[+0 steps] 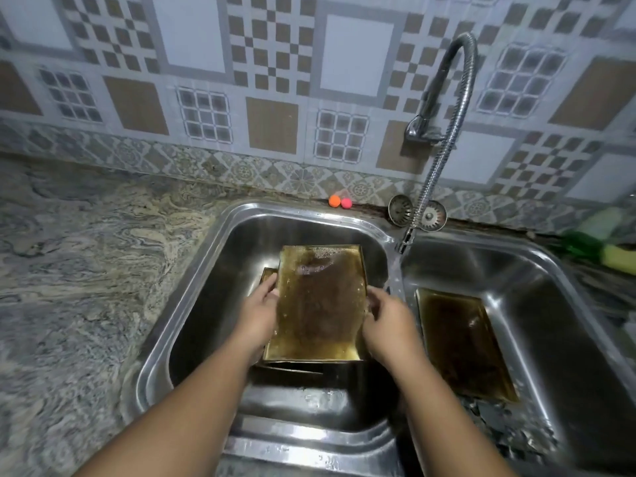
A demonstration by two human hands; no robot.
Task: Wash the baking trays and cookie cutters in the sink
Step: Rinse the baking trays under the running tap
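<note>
A stained, golden-brown baking tray (318,301) is held over the left sink basin (220,287), wet and with some suds near its far end. My left hand (258,315) grips its left edge and my right hand (387,325) grips its right edge. Under it another tray (269,275) peeks out at the left, and a dark tray edge (292,368) shows below the near end. A second brown-stained baking tray (463,342) lies flat in the right basin (550,270). No cookie cutters are visible.
A flexible metal faucet (430,160) arches from the tiled wall, its spout between the basins. Two sink strainers (401,208) lean at the back rim beside an orange ball (334,201) and a pink ball (346,203). Green and yellow sponges (616,256) sit at right. Marbled countertop (86,270) lies left.
</note>
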